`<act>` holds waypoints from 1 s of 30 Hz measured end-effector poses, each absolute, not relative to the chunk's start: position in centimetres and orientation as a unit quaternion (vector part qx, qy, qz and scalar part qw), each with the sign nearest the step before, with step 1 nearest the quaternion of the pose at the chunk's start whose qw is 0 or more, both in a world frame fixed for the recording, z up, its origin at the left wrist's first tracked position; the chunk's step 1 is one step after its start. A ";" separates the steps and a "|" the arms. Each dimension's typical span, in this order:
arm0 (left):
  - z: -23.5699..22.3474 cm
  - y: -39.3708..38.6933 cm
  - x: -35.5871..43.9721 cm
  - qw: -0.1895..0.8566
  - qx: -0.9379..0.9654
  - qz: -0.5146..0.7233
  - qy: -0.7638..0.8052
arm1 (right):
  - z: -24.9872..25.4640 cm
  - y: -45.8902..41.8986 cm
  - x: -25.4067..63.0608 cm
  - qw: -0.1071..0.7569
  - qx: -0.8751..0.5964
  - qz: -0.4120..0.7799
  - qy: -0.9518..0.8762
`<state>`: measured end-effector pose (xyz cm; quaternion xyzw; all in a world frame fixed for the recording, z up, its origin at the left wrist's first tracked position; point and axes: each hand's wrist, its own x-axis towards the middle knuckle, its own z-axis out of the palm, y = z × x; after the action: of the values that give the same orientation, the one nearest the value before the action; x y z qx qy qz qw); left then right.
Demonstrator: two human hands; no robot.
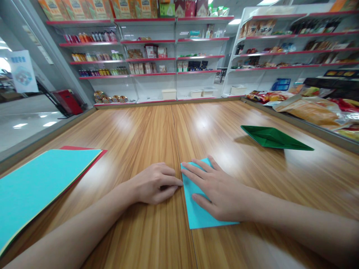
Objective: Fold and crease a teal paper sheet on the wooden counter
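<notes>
A folded sheet of light blue paper (200, 216) lies flat on the wooden table, just right of the seam. My right hand (221, 190) rests on it with fingers stretched out and palm down, covering much of its middle and right side. My left hand (158, 183) is beside the paper's left edge, its fingers curled and the thumb close to the index finger. That index fingertip touches or nearly touches the edge; nothing shows between the fingers. Farther back on the right stands a folded dark green paper boat (273, 138).
At the left lies a stack of coloured paper (47, 179), light blue on top and red at the bottom. Packaged snacks (314, 108) line the table's right edge. Stocked shelves (151, 74) stand beyond the far edge of the wooden table (134, 138).
</notes>
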<state>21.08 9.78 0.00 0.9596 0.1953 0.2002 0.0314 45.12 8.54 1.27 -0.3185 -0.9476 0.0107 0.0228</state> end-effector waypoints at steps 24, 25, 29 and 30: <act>0.1 9.7 21.1 0.019 0.960 0.199 0.195 | 1.5 8.6 45.0 0.031 -0.325 0.032 -0.945; 0.0 9.7 21.1 0.020 0.960 0.199 0.196 | 1.5 8.6 45.0 0.030 -0.325 0.031 -0.945; 0.0 9.7 21.1 0.022 0.960 0.202 0.195 | 1.6 8.5 45.0 0.027 -0.326 0.028 -0.945; 0.0 9.7 21.1 0.022 0.960 0.202 0.194 | 1.6 8.5 45.0 0.026 -0.325 0.026 -0.945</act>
<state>21.11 9.71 0.04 0.9597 0.1938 0.2024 0.0220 44.99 8.49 1.60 -0.3252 -0.9449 0.0265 0.0260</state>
